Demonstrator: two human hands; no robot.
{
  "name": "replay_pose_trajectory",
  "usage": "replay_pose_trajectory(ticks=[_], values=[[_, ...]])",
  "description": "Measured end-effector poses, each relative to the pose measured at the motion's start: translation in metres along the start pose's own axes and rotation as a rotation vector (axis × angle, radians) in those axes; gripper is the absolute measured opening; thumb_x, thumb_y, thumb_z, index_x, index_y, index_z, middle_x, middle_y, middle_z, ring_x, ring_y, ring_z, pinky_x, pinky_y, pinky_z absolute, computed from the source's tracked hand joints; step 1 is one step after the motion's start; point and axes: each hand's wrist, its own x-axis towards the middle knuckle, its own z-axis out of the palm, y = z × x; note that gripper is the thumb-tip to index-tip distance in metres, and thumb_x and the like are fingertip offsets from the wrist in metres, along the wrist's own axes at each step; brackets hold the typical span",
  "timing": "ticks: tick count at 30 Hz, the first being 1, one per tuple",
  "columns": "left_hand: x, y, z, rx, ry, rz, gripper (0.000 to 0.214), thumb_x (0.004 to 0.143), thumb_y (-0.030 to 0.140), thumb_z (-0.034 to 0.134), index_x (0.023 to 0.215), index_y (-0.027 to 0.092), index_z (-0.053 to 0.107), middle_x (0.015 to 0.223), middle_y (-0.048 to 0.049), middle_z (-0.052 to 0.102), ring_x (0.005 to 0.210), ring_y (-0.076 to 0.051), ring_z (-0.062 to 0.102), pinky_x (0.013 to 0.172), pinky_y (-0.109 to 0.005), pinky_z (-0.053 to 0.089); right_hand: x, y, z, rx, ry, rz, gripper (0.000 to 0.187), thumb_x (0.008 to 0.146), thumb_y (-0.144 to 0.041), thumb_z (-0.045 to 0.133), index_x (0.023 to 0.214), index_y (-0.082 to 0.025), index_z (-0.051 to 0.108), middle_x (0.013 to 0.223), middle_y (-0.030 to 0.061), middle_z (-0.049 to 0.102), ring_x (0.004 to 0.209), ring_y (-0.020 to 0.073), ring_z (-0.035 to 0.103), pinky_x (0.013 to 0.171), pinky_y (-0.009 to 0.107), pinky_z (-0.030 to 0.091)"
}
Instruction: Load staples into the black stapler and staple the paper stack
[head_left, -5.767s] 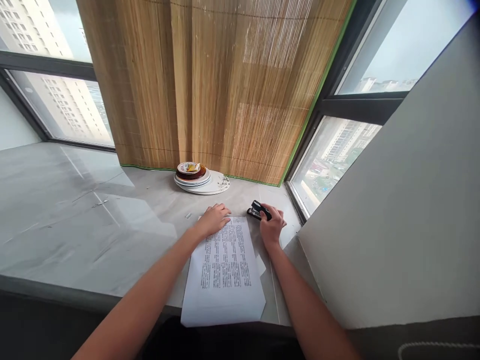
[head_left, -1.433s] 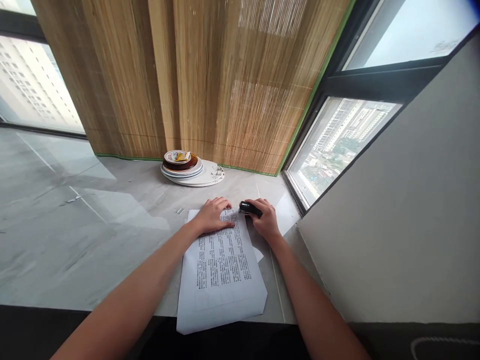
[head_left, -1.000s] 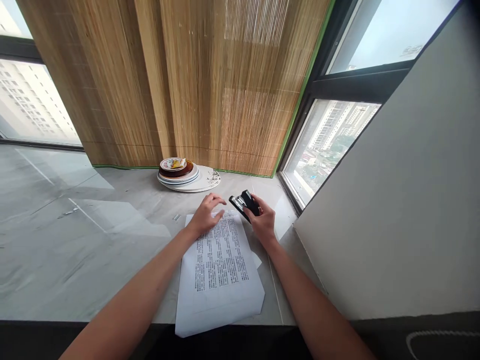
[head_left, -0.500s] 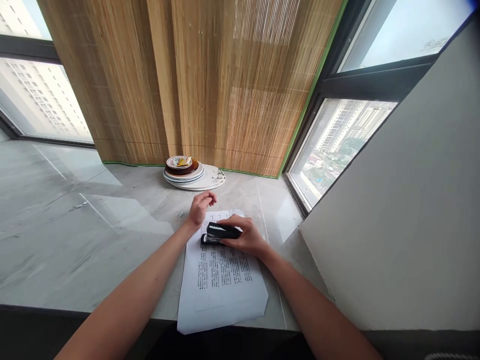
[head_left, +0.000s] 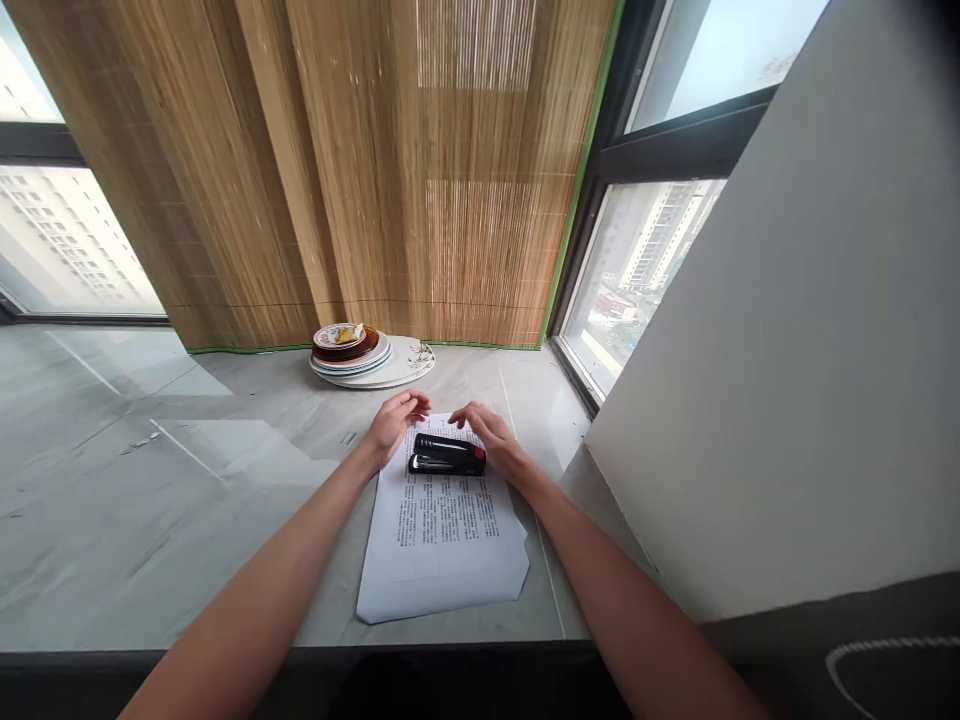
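A black stapler [head_left: 448, 455] with a red spot at its right end lies on its side across a stack of printed paper [head_left: 442, 580]. The sheets rest on the marble ledge, their edges not quite lined up. At the paper's far left corner is my left hand [head_left: 394, 420], its fingers loosely bent and nothing visible in them. My right hand [head_left: 489, 435] hovers by the red end of the stapler with fingers stretched apart, no longer wrapped round it. Whether its palm side still touches the stapler is hidden.
Stacked plates [head_left: 352, 358] with a small yellow packet [head_left: 347, 334] on top stand at the back by a bamboo blind [head_left: 360, 200]. Small staple strips [head_left: 349, 438] lie left of the paper. A white wall [head_left: 787, 350] rises on the right. The ledge's front edge runs near me.
My right hand has let go of the stapler, which now lies on the paper. My left hand's fingers have loosened from a curled shape. The camera view has shifted slightly.
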Motion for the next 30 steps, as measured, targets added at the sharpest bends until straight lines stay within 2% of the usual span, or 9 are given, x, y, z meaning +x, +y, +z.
replay_pose_trajectory(ticks=[2, 4, 8, 12, 15, 18, 21, 27, 30], values=[[0.002, 0.001, 0.0, -0.065, 0.038, -0.006, 0.021, 0.086, 0.033, 0.068, 0.09, 0.013, 0.07, 0.093, -0.0087, 0.069, 0.087, -0.018, 0.063, 0.08, -0.03, 0.048, 0.003, 0.007, 0.0, -0.092, 0.122, 0.068, 0.038, 0.105, -0.038, 0.035, 0.079, -0.022, 0.058, 0.08, 0.0022, 0.056, 0.082, 0.0192, 0.052, 0.08, 0.034, 0.041], [0.003, 0.002, -0.001, -0.12, 0.077, -0.023, 0.022, 0.088, 0.034, 0.068, 0.09, 0.012, 0.07, 0.092, -0.0096, 0.07, 0.085, -0.018, 0.064, 0.08, -0.03, 0.049, 0.003, 0.011, -0.001, -0.145, 0.146, 0.114, 0.034, 0.1, -0.038, 0.044, 0.071, -0.022, 0.048, 0.072, 0.0, 0.05, 0.074, 0.0177, 0.046, 0.072, 0.032, 0.037], [0.004, 0.005, -0.002, -0.202, 0.151, -0.06, 0.018, 0.092, 0.029, 0.065, 0.087, 0.012, 0.069, 0.087, -0.0089, 0.07, 0.078, -0.017, 0.064, 0.076, -0.029, 0.049, -0.004, 0.006, -0.021, 0.156, 0.055, 0.252, 0.011, 0.086, -0.032, 0.061, 0.084, -0.022, 0.055, 0.06, -0.0068, 0.038, 0.057, 0.0124, 0.034, 0.056, 0.027, 0.027], [0.004, 0.004, -0.001, -0.208, 0.15, -0.069, 0.019, 0.094, 0.026, 0.062, 0.083, 0.012, 0.069, 0.085, -0.0086, 0.069, 0.078, -0.016, 0.064, 0.075, -0.028, 0.05, -0.012, -0.007, -0.049, 0.532, -0.261, 0.456, 0.044, 0.081, -0.028, 0.055, 0.123, -0.02, 0.062, 0.05, -0.0095, 0.037, 0.047, 0.0112, 0.031, 0.047, 0.023, 0.021], [0.004, 0.003, -0.001, -0.185, 0.126, -0.058, 0.02, 0.094, 0.027, 0.063, 0.082, 0.012, 0.069, 0.086, -0.0083, 0.068, 0.077, -0.016, 0.063, 0.074, -0.028, 0.05, -0.013, -0.009, -0.059, 0.622, -0.536, 0.602, 0.061, 0.089, -0.038, 0.047, 0.146, -0.016, 0.051, 0.051, -0.0054, 0.054, 0.038, 0.0097, 0.026, 0.041, 0.023, 0.015], [0.004, 0.002, -0.001, -0.172, 0.112, -0.049, 0.021, 0.094, 0.028, 0.064, 0.082, 0.012, 0.07, 0.087, -0.0086, 0.068, 0.077, -0.016, 0.063, 0.074, -0.028, 0.05, -0.011, -0.005, -0.057, 0.645, -0.747, 0.703, 0.063, 0.096, -0.041, 0.039, 0.155, -0.018, 0.038, 0.063, -0.0004, 0.069, 0.033, 0.0082, 0.016, 0.037, 0.023, 0.012], [0.005, 0.001, -0.001, -0.167, 0.1, -0.043, 0.022, 0.095, 0.029, 0.063, 0.082, 0.012, 0.07, 0.086, -0.0088, 0.068, 0.077, -0.016, 0.063, 0.074, -0.028, 0.05, -0.008, -0.002, -0.053, 0.637, -0.828, 0.747, 0.054, 0.097, -0.041, 0.036, 0.147, -0.02, 0.038, 0.074, 0.0051, 0.077, 0.031, 0.0081, 0.015, 0.035, 0.022, 0.011], [0.007, -0.002, -0.002, -0.187, 0.093, -0.041, 0.023, 0.096, 0.026, 0.061, 0.082, 0.011, 0.071, 0.086, -0.0091, 0.069, 0.076, -0.016, 0.064, 0.072, -0.027, 0.051, -0.008, -0.001, -0.05, 0.645, -0.822, 0.741, 0.018, 0.095, -0.037, 0.044, 0.105, -0.023, 0.039, 0.083, 0.0137, 0.079, 0.03, 0.0067, 0.014, 0.033, 0.022, 0.014], [0.01, 0.0, -0.005, -0.236, 0.146, -0.091, 0.026, 0.099, 0.024, 0.057, 0.081, 0.011, 0.071, 0.082, -0.01, 0.07, 0.074, -0.016, 0.065, 0.074, -0.028, 0.052, -0.008, -0.002, -0.049, 0.671, -0.808, 0.73, 0.015, 0.093, -0.033, 0.045, 0.097, -0.025, 0.034, 0.088, 0.0165, 0.08, 0.031, 0.0064, 0.013, 0.033, 0.022, 0.015]])
